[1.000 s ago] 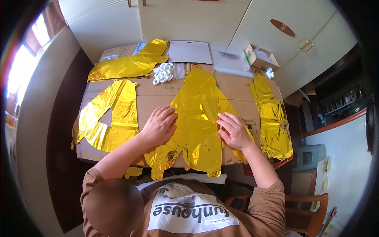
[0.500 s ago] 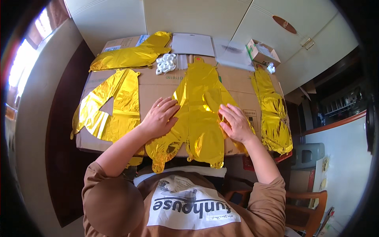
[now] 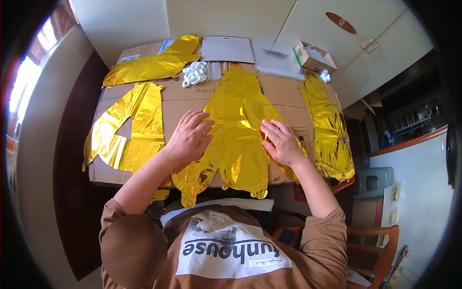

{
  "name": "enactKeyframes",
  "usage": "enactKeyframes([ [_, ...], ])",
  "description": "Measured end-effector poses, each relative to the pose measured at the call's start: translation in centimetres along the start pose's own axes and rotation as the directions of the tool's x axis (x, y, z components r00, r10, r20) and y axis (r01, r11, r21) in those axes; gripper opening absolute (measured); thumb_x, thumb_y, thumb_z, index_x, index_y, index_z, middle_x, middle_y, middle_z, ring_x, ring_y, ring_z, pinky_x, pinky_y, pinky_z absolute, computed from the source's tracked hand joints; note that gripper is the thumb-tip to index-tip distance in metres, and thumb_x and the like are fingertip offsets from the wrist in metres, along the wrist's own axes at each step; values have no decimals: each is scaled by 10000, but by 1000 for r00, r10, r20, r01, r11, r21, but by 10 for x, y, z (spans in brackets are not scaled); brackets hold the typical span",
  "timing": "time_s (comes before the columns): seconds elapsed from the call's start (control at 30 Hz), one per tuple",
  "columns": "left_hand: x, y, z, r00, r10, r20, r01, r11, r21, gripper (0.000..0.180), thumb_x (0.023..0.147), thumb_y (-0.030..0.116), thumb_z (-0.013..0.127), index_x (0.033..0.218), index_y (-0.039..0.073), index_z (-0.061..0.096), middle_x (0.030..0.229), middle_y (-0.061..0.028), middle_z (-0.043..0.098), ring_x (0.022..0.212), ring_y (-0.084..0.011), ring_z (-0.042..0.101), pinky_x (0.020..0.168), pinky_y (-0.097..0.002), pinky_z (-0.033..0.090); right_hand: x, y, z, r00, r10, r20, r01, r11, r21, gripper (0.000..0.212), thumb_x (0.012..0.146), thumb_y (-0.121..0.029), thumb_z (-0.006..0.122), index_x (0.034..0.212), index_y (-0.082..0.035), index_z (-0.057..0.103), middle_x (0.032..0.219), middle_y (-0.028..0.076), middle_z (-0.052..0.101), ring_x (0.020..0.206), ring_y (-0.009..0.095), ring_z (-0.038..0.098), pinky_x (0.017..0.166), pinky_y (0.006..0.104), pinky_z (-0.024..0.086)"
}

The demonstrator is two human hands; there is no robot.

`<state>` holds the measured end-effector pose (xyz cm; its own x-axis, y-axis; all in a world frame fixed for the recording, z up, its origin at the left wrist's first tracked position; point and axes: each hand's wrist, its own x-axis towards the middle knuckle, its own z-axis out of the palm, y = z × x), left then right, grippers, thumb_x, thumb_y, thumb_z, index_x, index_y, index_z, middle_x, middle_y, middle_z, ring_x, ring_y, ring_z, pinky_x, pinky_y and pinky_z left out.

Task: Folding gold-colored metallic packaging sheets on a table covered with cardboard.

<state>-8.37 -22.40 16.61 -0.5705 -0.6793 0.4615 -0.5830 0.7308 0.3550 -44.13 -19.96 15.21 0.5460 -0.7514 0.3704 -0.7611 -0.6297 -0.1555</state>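
A stack of flat, uninflated gold foil balloons (image 3: 236, 106) lies before me in the middle of the cardboard-topped table, its lower tabs hanging past the near edge. At the stack's left edge rests my left hand (image 3: 189, 136), palm down with fingers apart, holding nothing. My right hand (image 3: 281, 142) lies along the right edge, fingers stretched and slightly bent over the foil. Whether its thumb pinches any foil is hard to see. To the left is a folded-looking gold foil balloon with an opening (image 3: 147, 130); another crumpled gold foil balloon (image 3: 329, 135) lies on the right.
At the back are more gold foil (image 3: 149, 67), a bundle of white ribbon-like loops (image 3: 195, 73), a pale flat board (image 3: 227, 49), a clear plastic sheet (image 3: 276, 60) and a small open box (image 3: 314, 57). A wooden chair (image 3: 373, 236) stands at my right.
The whole view has shifted slightly, so the scene sits a little higher and further left. My left fingers are spread more than before. My right hand stays at the same foil edge.
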Motion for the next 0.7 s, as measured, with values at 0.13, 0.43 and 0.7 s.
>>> enactKeyframes([
  [0.13, 41, 29, 6, 994, 113, 13, -110, 985, -131, 456, 867, 246, 739, 1256, 32, 632, 1325, -197, 582, 1306, -419, 510, 1140, -551, 374, 2, -2, -5, 999, 20, 32, -19, 999, -38, 448, 900, -253, 712, 1307, -78, 644, 1456, 83, 591, 1323, 340, 518, 1107, 468, 419],
  [0.43, 69, 33, 62, 946, 216, 243, -209, 976, -53, 756, 805, 592, 733, 1312, 49, 591, 1364, -177, 555, 1380, -377, 450, 1208, -530, 297, 6, 3, -8, 999, -5, 51, 6, 1000, -23, 446, 890, -289, 726, 1281, -85, 656, 1433, 83, 605, 1291, 336, 542, 1095, 456, 434],
  [0.7, 64, 27, 67, 957, 214, 197, -191, 973, -128, 739, 776, 534, 791, 1297, 48, 594, 1370, -180, 538, 1374, -389, 454, 1184, -514, 329, 5, 2, -8, 998, -4, 56, 5, 1000, -27, 416, 913, -308, 704, 1266, -92, 657, 1440, 84, 598, 1303, 338, 532, 1111, 470, 413],
])
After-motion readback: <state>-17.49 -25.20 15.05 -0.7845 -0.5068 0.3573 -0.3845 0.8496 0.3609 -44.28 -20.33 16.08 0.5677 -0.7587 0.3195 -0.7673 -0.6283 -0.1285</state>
